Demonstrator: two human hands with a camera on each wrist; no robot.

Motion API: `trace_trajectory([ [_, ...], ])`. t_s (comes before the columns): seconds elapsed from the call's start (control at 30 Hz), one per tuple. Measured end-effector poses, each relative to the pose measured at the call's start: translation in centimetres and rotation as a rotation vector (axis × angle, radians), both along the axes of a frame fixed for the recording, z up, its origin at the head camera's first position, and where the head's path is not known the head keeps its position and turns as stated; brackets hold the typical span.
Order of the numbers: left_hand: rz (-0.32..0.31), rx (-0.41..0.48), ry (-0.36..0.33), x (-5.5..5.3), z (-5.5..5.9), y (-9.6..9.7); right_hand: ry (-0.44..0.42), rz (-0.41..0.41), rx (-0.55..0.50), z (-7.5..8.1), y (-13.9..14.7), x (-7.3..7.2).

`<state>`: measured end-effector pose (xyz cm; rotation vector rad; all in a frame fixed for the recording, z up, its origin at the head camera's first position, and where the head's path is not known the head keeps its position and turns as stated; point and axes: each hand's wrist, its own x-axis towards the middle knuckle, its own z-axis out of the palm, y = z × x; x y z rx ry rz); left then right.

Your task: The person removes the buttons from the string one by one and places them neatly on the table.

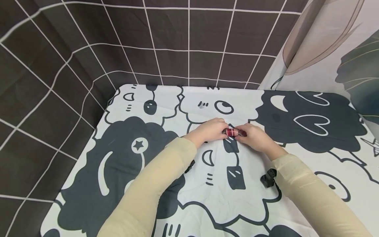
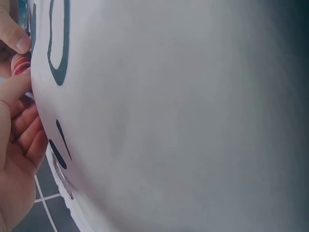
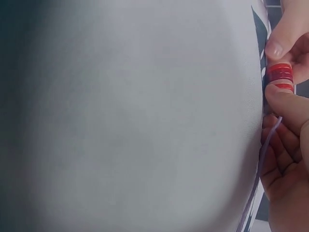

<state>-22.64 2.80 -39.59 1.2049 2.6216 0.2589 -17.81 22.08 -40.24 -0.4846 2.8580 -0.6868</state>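
A small roll (image 1: 232, 132) banded in red and pink, with dark ends, lies between my two hands over the white cloth. My left hand (image 1: 211, 129) pinches its left end, and my right hand (image 1: 253, 135) pinches the right end. In the left wrist view, the striped roll (image 2: 21, 64) shows partly behind the fingertips at the left edge. The right wrist view shows glossy red bands on the roll (image 3: 281, 75) between both thumbs. A thin purple cord (image 3: 263, 154) hangs by my right hand's fingers.
A white cloth with black cartoon drawings (image 1: 195, 187) covers the surface. A dark cloth with a white grid (image 1: 171, 29) hangs behind and at the left; a patterned curtain (image 1: 325, 49) hangs at the right. A small black device (image 1: 268, 177) sits by the right sleeve.
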Motion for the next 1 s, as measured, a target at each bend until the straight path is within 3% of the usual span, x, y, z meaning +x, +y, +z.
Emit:
trace_trajectory([
  [0.3,-0.006,0.034,-0.038,0.0,0.5,0.4,-0.022,-0.02,-0.052,-0.1,-0.1,-0.3],
  [0.63,-0.003,0.056,-0.072,0.0,0.4,0.5,0.011,-0.002,-0.069,-0.3,-0.2,-0.1],
  [0.8,-0.012,0.127,-0.08,-0.2,0.6,0.0,0.005,-0.031,-0.136,-0.2,-0.2,-0.1],
  [1.0,0.046,0.26,-0.144,-0.3,0.9,-0.9,0.044,-0.038,-0.212,0.1,-0.1,0.0],
])
